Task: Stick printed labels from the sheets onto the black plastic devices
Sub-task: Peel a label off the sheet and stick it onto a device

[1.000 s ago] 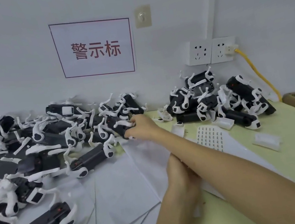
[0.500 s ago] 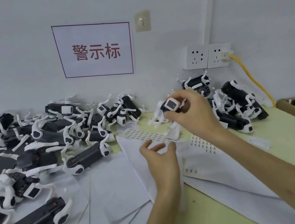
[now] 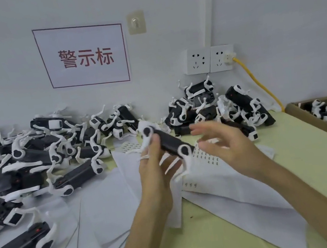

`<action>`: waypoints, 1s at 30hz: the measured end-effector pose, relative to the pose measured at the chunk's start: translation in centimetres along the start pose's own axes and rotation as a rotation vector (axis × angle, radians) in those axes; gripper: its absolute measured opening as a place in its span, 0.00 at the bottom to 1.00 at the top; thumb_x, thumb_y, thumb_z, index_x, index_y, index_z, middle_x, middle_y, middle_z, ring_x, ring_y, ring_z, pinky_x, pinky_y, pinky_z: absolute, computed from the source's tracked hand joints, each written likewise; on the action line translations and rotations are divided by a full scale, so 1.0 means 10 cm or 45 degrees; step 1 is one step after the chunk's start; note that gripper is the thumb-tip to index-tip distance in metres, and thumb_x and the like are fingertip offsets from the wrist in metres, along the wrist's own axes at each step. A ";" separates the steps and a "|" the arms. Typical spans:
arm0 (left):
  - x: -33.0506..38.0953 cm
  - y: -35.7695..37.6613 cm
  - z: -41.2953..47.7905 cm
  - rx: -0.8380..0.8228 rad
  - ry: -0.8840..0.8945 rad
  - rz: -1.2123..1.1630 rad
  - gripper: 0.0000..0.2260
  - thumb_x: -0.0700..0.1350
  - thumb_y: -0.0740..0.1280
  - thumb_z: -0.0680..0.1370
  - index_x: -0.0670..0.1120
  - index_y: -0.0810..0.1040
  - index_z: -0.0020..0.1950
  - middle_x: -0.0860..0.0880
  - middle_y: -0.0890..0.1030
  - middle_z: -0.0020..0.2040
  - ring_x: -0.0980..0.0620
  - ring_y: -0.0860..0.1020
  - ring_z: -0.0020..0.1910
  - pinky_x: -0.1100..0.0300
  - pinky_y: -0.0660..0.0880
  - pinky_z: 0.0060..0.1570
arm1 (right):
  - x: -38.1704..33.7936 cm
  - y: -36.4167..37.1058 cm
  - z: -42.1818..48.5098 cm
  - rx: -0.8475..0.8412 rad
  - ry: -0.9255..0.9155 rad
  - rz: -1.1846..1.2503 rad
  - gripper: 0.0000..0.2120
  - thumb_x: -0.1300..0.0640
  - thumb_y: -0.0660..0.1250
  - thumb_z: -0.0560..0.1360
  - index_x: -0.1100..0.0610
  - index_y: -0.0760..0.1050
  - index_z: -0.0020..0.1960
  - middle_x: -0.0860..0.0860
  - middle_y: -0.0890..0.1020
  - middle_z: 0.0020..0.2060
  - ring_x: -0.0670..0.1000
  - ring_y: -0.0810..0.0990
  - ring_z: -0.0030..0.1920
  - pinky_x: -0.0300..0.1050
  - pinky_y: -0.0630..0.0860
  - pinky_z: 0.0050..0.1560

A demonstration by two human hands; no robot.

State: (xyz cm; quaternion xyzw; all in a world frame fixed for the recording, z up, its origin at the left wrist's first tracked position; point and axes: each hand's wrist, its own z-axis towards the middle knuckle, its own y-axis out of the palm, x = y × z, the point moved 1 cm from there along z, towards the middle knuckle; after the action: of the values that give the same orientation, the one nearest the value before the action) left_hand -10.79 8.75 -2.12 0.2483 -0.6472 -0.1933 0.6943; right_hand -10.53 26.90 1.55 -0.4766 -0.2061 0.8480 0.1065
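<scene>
The left hand [image 3: 156, 175] grips a long black plastic device with white end caps [image 3: 169, 142], held above the white printed label sheet [image 3: 207, 157] on the pale green table [image 3: 318, 162]. The right hand [image 3: 230, 151] hangs just right of the device, fingers spread loose, blurred, holding nothing.

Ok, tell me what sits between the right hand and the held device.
Head view: nothing between them; only the label sheet shows beneath the gap.
</scene>
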 end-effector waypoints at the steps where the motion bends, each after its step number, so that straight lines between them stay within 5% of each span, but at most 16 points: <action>1: 0.01 -0.04 0.03 0.015 -0.053 -0.097 0.25 0.62 0.72 0.67 0.45 0.84 0.54 0.46 0.87 0.50 0.49 0.86 0.47 0.57 0.81 0.48 | 0.09 0.00 -0.03 0.007 0.061 -0.141 0.17 0.52 0.71 0.79 0.42 0.76 0.66 0.37 0.81 0.60 0.43 0.80 0.60 0.50 0.78 0.61; 3: 0.04 -0.10 0.09 0.023 -0.123 -0.249 0.21 0.65 0.70 0.69 0.47 0.85 0.45 0.48 0.87 0.47 0.51 0.85 0.44 0.56 0.79 0.53 | 0.25 0.00 -0.11 -0.169 0.246 -0.389 0.28 0.42 0.74 0.74 0.39 0.70 0.71 0.34 0.72 0.69 0.40 0.73 0.68 0.47 0.72 0.69; 5: 0.05 -0.15 0.11 -0.027 -0.135 -0.242 0.23 0.68 0.66 0.72 0.49 0.86 0.37 0.52 0.86 0.40 0.53 0.84 0.37 0.61 0.80 0.38 | 0.38 0.02 -0.20 -0.496 0.416 -0.571 0.47 0.29 0.74 0.65 0.36 0.57 0.78 0.32 0.59 0.75 0.39 0.62 0.73 0.46 0.64 0.73; 7: 0.04 -0.17 0.12 -0.080 -0.180 -0.279 0.24 0.67 0.66 0.72 0.49 0.82 0.27 0.52 0.83 0.34 0.55 0.80 0.30 0.65 0.67 0.22 | 0.48 0.04 -0.27 -0.664 0.432 -0.637 0.54 0.26 0.75 0.61 0.34 0.51 0.79 0.30 0.52 0.76 0.38 0.57 0.74 0.46 0.61 0.74; 9: 0.05 -0.17 0.12 -0.107 -0.190 -0.290 0.26 0.65 0.66 0.73 0.47 0.81 0.26 0.50 0.83 0.35 0.54 0.80 0.29 0.65 0.63 0.21 | 0.50 0.08 -0.28 -0.626 0.374 -0.614 0.48 0.29 0.75 0.64 0.34 0.56 0.78 0.30 0.56 0.75 0.38 0.59 0.74 0.43 0.62 0.72; 11: 0.04 -0.17 0.10 -0.111 -0.211 -0.224 0.24 0.67 0.67 0.73 0.49 0.85 0.30 0.51 0.86 0.39 0.54 0.83 0.32 0.65 0.71 0.23 | 0.50 0.10 -0.26 -0.512 0.329 -0.597 0.35 0.36 0.74 0.69 0.37 0.65 0.73 0.31 0.65 0.71 0.38 0.65 0.71 0.41 0.65 0.69; 14: 0.04 -0.16 0.08 -0.123 -0.291 -0.258 0.19 0.67 0.74 0.64 0.51 0.84 0.35 0.48 0.86 0.50 0.53 0.85 0.40 0.64 0.73 0.29 | 0.46 0.11 -0.24 -0.396 0.240 -0.620 0.17 0.42 0.73 0.72 0.40 0.78 0.60 0.34 0.78 0.60 0.38 0.74 0.62 0.42 0.71 0.64; 16: 0.02 -0.15 0.08 -0.122 -0.300 -0.200 0.23 0.68 0.74 0.66 0.48 0.80 0.34 0.42 0.83 0.46 0.46 0.81 0.41 0.62 0.71 0.28 | 0.45 0.11 -0.23 -0.254 0.193 -0.519 0.05 0.48 0.72 0.74 0.42 0.83 0.50 0.34 0.83 0.50 0.36 0.80 0.53 0.38 0.74 0.54; 18: 0.04 -0.11 0.05 -0.120 -0.318 -0.243 0.26 0.68 0.76 0.65 0.47 0.73 0.26 0.46 0.75 0.40 0.45 0.73 0.40 0.57 0.67 0.38 | 0.42 0.10 -0.21 -0.073 0.160 -0.419 0.05 0.51 0.71 0.75 0.42 0.84 0.45 0.33 0.84 0.44 0.36 0.82 0.48 0.37 0.77 0.48; 21: 0.03 -0.09 0.00 -0.146 -0.426 -0.316 0.23 0.64 0.78 0.67 0.48 0.75 0.31 0.41 0.69 0.48 0.42 0.74 0.45 0.48 0.64 0.61 | 0.42 0.08 -0.19 0.083 0.086 -0.402 0.04 0.48 0.69 0.74 0.42 0.83 0.45 0.33 0.84 0.43 0.39 0.82 0.47 0.40 0.79 0.45; 25: -0.01 -0.07 -0.02 -0.216 -0.569 -0.348 0.29 0.62 0.77 0.68 0.49 0.68 0.59 0.42 0.64 0.60 0.39 0.68 0.57 0.47 0.66 0.57 | 0.49 0.12 -0.19 -0.005 0.121 -0.365 0.08 0.39 0.67 0.71 0.40 0.82 0.44 0.33 0.83 0.44 0.38 0.81 0.48 0.38 0.73 0.45; 28: -0.05 -0.07 -0.01 -0.239 -0.604 -0.333 0.28 0.61 0.74 0.71 0.45 0.70 0.60 0.38 0.70 0.59 0.38 0.69 0.59 0.41 0.64 0.70 | 0.57 0.18 -0.19 -0.045 0.167 -0.294 0.01 0.47 0.72 0.73 0.41 0.82 0.44 0.35 0.84 0.44 0.39 0.82 0.47 0.38 0.73 0.45; 30: -0.04 -0.06 -0.04 -0.246 -0.604 -0.326 0.24 0.60 0.74 0.71 0.41 0.75 0.52 0.38 0.77 0.52 0.39 0.76 0.53 0.43 0.70 0.68 | 0.59 0.20 -0.20 -0.005 0.178 -0.254 0.03 0.51 0.75 0.72 0.43 0.83 0.43 0.37 0.84 0.43 0.41 0.82 0.46 0.37 0.76 0.44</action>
State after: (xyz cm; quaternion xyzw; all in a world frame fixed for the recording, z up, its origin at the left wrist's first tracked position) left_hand -10.39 8.59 -2.84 0.2086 -0.7335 -0.3928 0.5140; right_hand -11.90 27.83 -4.77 -0.5119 -0.2462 0.7975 0.2035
